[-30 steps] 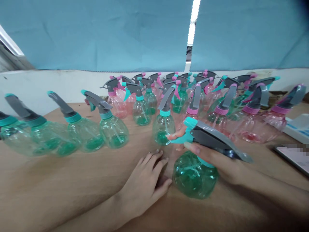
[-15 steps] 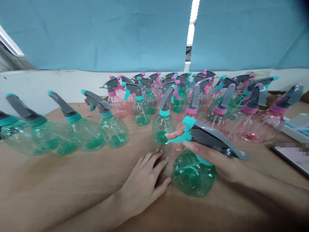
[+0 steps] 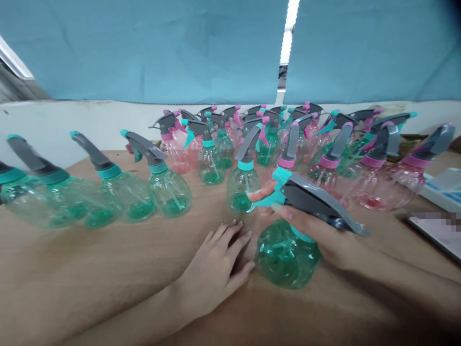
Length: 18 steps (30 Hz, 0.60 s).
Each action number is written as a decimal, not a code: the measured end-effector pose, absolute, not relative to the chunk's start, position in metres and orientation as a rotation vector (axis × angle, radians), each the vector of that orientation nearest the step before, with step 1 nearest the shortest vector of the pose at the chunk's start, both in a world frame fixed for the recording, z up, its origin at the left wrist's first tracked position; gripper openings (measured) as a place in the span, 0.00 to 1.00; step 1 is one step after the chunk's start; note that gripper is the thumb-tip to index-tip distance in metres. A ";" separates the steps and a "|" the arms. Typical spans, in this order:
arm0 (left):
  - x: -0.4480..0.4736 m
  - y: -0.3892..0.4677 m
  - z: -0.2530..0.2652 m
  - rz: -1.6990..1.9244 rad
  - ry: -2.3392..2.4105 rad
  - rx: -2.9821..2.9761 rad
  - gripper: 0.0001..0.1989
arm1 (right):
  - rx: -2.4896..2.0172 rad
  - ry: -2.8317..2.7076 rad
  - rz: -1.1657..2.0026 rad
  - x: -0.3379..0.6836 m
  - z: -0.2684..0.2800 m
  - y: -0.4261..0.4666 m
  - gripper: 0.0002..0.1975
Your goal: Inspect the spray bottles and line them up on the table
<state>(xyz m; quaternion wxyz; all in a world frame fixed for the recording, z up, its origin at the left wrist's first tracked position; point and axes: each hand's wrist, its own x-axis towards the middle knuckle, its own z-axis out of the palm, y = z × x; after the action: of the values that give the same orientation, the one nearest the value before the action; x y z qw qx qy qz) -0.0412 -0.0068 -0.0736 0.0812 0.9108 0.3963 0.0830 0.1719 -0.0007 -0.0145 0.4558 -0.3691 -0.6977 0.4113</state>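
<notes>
My right hand [image 3: 324,235] grips a green spray bottle [image 3: 288,257] around its neck, below the grey and teal spray head [image 3: 306,194]. The bottle is tilted, its nozzle end toward the left and its base toward me. A fingertip shows beside the teal trigger. Resting on the tabletop just left of that bottle, my left hand [image 3: 219,264] lies palm down with its fingers a little apart and holds nothing. Directly beyond the hands, another green spray bottle [image 3: 237,185] stands upright.
Several green spray bottles [image 3: 169,192] line the left of the wooden table [image 3: 118,274]. Pink spray bottles [image 3: 374,187] stand at the right, with a mixed cluster behind. A phone [image 3: 435,235] lies at the right edge near a white and blue box [image 3: 444,185]. A blue curtain [image 3: 144,53] hangs behind.
The spray bottle in my right hand has shifted very slightly up and left. My left hand stays in the same place on the table.
</notes>
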 end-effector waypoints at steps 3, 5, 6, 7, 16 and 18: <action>-0.041 -0.007 -0.074 0.263 1.183 2.725 0.25 | -0.912 -1.701 0.995 0.171 -0.014 -0.002 0.13; -0.041 -0.007 -0.074 0.269 1.178 2.726 0.25 | -0.913 -1.706 0.983 0.170 -0.013 -0.002 0.13; -0.041 -0.007 -0.074 0.269 1.178 2.727 0.25 | -0.917 -1.713 0.984 0.170 -0.012 -0.002 0.13; -0.041 -0.007 -0.074 0.267 1.178 2.727 0.24 | -0.921 -1.722 0.990 0.170 -0.011 -0.002 0.13; -0.041 -0.008 -0.074 0.277 1.173 2.724 0.24 | -0.900 -1.730 1.020 0.170 -0.010 0.000 0.13; -0.041 -0.007 -0.074 0.291 1.177 2.725 0.24 | -0.911 -1.733 1.028 0.170 -0.010 0.000 0.14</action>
<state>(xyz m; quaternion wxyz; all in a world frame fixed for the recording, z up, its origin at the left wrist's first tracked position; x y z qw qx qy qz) -0.0411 -0.0074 -0.0743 0.0794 0.9108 0.3933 0.0974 0.1702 0.0000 -0.0100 0.4486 -0.3682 -0.7003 0.4156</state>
